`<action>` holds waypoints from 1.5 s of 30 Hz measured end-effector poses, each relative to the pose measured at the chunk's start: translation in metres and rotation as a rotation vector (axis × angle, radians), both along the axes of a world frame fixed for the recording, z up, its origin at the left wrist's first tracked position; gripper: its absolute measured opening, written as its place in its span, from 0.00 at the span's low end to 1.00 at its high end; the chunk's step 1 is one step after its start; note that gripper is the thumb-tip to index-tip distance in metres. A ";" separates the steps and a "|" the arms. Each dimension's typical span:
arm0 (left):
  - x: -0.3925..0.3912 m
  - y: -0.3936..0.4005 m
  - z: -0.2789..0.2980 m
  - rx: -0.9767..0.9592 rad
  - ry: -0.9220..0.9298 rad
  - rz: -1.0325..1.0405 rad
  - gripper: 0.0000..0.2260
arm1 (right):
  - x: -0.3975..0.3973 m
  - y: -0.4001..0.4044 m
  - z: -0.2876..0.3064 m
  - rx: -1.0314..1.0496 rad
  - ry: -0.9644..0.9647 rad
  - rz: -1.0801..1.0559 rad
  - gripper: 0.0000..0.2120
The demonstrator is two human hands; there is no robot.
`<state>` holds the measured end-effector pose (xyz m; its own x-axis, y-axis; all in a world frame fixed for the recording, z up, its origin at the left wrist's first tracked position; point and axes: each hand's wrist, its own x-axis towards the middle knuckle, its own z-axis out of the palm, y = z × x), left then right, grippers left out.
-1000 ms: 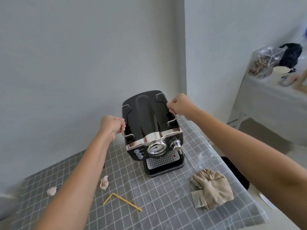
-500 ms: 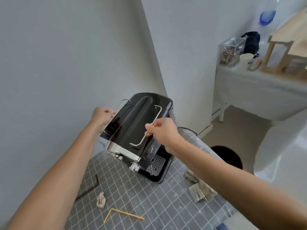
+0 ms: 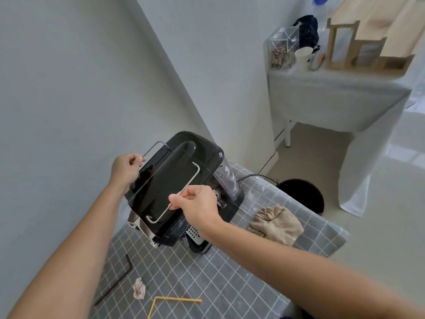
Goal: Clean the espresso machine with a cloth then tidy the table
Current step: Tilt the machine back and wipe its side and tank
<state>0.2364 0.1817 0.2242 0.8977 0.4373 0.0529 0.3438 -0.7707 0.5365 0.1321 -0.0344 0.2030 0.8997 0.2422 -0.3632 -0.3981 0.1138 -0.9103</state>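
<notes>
A black espresso machine (image 3: 170, 180) with chrome trim stands on the grey checked table (image 3: 218, 279), turned so its front faces lower left. My left hand (image 3: 125, 169) pinches the thin chrome rail on the machine's left top edge. On the right side, my right hand (image 3: 197, 203) grips the other chrome rail. A crumpled beige cloth (image 3: 276, 224) lies on the table to the right of the machine, with neither hand touching it.
On the table near me lie a crumpled paper scrap (image 3: 139, 291), a bent yellow straw (image 3: 174, 302) and a bent dark straw (image 3: 117, 282). A black bin (image 3: 303, 194) sits on the floor past the table's right edge. A white-draped side table (image 3: 333, 97) holds clutter at the back right.
The machine has been turned from facing me to facing lower left, with both hands staying on its rails. My view has swung to the right, bringing the bin and side table in.
</notes>
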 end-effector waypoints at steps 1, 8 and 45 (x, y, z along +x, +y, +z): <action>-0.001 0.001 -0.001 0.024 -0.009 -0.009 0.12 | 0.000 -0.001 -0.002 -0.003 -0.022 0.013 0.09; -0.013 -0.022 -0.004 0.287 -0.045 0.000 0.13 | -0.005 -0.038 -0.043 -0.140 -0.245 0.088 0.15; -0.063 -0.141 -0.010 0.303 0.149 -0.541 0.21 | 0.085 -0.042 -0.173 0.549 0.485 -0.537 0.18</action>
